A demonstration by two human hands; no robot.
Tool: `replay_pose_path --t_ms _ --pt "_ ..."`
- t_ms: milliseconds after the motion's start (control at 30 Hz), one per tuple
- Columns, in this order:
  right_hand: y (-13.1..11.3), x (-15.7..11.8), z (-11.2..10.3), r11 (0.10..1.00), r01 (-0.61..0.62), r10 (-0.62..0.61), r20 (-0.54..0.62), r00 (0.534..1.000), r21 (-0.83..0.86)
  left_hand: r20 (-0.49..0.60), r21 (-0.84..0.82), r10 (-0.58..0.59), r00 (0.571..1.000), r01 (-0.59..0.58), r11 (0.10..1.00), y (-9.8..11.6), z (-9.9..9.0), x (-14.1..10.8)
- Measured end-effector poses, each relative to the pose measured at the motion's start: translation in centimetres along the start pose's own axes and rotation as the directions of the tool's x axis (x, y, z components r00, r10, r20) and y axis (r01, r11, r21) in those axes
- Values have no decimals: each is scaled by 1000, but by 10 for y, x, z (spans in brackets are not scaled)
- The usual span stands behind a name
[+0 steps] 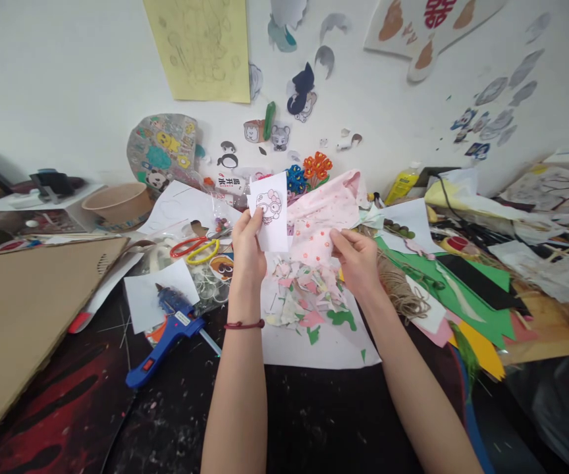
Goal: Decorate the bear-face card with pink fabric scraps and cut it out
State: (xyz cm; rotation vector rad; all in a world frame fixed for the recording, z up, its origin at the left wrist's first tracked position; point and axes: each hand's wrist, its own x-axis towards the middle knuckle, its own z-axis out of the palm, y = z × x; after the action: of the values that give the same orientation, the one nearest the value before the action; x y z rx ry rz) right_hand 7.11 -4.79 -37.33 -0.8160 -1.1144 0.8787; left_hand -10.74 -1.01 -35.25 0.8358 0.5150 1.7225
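My left hand (pixel 249 243) pinches a small white paper (pixel 275 234) printed with a cartoon character in pink and black lines. In my right hand (pixel 356 253), thumb and fingers are closed on the edge of a pink patterned cloth (pixel 321 220) with small orange-red motifs. The cloth's left edge lies behind the paper, so I cannot tell whether my left fingers touch it too. Both are held up above a white sheet (pixel 324 352), on which pink, white and green scraps (pixel 309 299) are heaped.
A blue glue gun (pixel 166 342) lies at left, near red and yellow-handled scissors (pixel 195 249) and a cardboard sheet (pixel 27 316). Twine (pixel 403 289), green paper (pixel 462 303) and a black phone-like slab (pixel 475 282) lie at right. Flowers (pixel 317 168) stand by the wall.
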Motion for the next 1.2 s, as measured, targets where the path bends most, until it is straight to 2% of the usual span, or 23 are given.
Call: replay_pose_path --t_ms 67,167,400,567,667,800,900,1000,1200 --pt "0 1 -1 1000 8 -8 -5 1000 -4 -14 -24 -12 1000 12 1000 0 -1 1" --pt "1 2 -2 1000 17 -18 -8 1000 -7 35 -5 2 999 -2 1000 1 -1 0" --pt "7 6 -6 999 23 -27 -87 996 -38 164 206 -6 987 -28 978 5 2 -8" --pt "11 10 -12 999 -24 16 -183 983 -46 332 360 -75 940 -53 931 7 7 -14" --pt "12 12 -14 1000 -25 21 -207 978 -15 373 449 -139 917 -48 892 4 11 -17" --pt "14 14 -17 999 26 -29 -200 979 -20 297 543 -136 945 -50 838 -4 7 -13" --pt "16 16 -21 997 56 -66 -196 978 -56 211 605 -54 976 -87 792 -10 1 -7" --pt "17 20 -24 994 76 -90 -196 976 -79 162 656 16 987 -120 746 -15 -3 -3" --pt "22 29 -28 996 66 -77 -181 980 -64 102 641 8 995 -72 764 -16 -5 -1"
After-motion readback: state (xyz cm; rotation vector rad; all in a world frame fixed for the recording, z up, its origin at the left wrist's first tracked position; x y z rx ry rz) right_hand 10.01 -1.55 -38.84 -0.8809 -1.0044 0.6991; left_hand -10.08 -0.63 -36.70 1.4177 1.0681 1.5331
